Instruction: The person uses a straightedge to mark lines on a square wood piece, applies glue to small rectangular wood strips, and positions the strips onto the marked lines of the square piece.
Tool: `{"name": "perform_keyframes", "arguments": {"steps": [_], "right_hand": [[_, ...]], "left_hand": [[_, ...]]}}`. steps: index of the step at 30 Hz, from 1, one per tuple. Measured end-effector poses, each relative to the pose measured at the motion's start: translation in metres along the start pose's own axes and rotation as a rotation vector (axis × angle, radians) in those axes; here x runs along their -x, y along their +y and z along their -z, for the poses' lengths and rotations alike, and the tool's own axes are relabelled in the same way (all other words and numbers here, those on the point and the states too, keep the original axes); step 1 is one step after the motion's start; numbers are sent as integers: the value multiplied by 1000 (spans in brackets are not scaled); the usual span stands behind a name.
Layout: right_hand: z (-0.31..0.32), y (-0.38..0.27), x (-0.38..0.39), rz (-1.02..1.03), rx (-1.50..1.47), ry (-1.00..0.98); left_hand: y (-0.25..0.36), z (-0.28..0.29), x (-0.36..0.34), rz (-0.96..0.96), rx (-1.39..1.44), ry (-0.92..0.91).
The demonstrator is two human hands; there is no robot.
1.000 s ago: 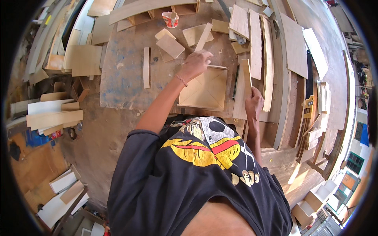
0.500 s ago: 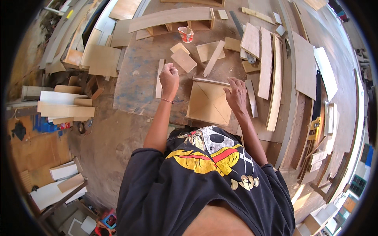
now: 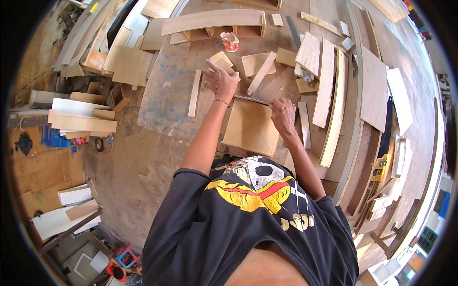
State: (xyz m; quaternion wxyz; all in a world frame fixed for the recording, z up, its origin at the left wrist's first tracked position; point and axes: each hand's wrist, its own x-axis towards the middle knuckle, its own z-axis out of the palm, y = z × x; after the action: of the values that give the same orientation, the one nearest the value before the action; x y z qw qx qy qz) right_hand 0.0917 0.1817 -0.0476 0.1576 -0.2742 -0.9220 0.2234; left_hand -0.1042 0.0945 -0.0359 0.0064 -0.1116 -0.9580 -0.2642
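In front of my body lies a square wooden panel (image 3: 250, 125) with diagonal lines crossing on its face. A thin wooden strip (image 3: 252, 99) runs along its far edge. My right hand (image 3: 283, 116) is at the panel's far right corner, fingers curled around the strip's right end. My left hand (image 3: 221, 82) hovers beyond the far left corner, fingers spread and nothing visible in it. It partly covers small wooden boards (image 3: 222, 59) lying behind it. Left of that hand is a narrow wooden slat (image 3: 194, 93).
Farther off are a red and white cup (image 3: 230, 43) and a long compartmented wooden unit (image 3: 214, 23). A slat rests across a small board (image 3: 258, 65). Long planks (image 3: 324, 83) lie right of the panel. Stacked boards (image 3: 83, 114) stand at the left.
My left hand has moved right, and its closed fingers have spread. My right hand's fingers have curled in at the corner. The panel has turned slightly, and the view has shifted a little.
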Motion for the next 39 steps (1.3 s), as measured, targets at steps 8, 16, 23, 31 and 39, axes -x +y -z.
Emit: {"name": "perform_keyframes", "arguments": {"steps": [8, 16, 23, 31, 39], "right_hand": [[3, 4, -1, 35, -10, -50], [10, 29, -26, 25, 48, 276], [7, -49, -131, -2, -332, 126], [-32, -97, -202, 28, -259, 172], [-42, -104, -202, 113, -208, 340]], "left_hand": [[-22, 6, 0, -47, 206, 116], [-42, 76, 2, 381, 1983, -759], [-73, 75, -4, 265, 1786, -780], [-86, 90, -34, 366, 1919, -1010], [-97, 72, -77, 415, 1626, -977]]}}
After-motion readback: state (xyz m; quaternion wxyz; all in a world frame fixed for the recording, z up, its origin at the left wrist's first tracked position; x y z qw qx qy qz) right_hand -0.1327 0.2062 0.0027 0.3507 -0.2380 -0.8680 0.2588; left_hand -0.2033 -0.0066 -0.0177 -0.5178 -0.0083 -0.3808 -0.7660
